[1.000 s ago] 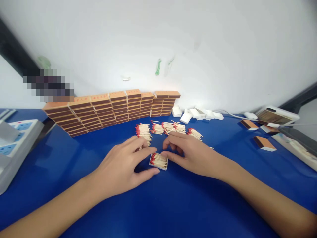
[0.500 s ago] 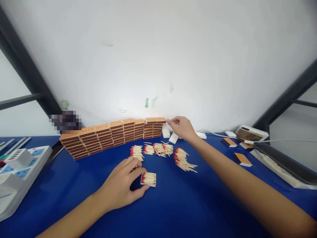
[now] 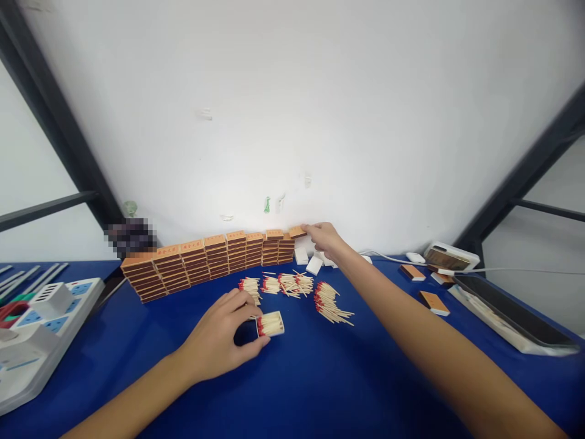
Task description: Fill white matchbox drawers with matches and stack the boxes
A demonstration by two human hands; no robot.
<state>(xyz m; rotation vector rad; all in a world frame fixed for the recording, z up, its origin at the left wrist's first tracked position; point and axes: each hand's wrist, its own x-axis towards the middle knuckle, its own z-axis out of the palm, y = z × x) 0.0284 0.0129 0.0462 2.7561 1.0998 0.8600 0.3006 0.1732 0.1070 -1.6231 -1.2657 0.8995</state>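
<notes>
My left hand [image 3: 226, 332] grips a small white matchbox tray [image 3: 281, 330] between thumb and fingers; red-tipped matches [image 3: 270, 324] fill it. At the right end of the stacked matchboxes [image 3: 196, 267], my right hand [image 3: 323, 236] pinches an orange matchbox cover [image 3: 297, 231], tilted above the top of the last stack. Whether that cover is hollow cannot be seen. Several small piles of loose matches, among them a larger fanned pile [image 3: 331, 303], lie between the hands. White matchbox trays [image 3: 314, 264] rest below my right hand.
A power strip [image 3: 68, 329] with plugs stands at the left. On the right lie orange matchboxes [image 3: 434, 302], a phone [image 3: 450, 258] with a white cable, and a dark tray [image 3: 516, 308]. The white wall [image 3: 365, 122] rises behind the blue table [image 3: 292, 390].
My right hand has taken hold of the end matchbox cover on the top row, which is now tilted and apart from its neighbour. My left hand still holds the tray, now slightly turned.
</notes>
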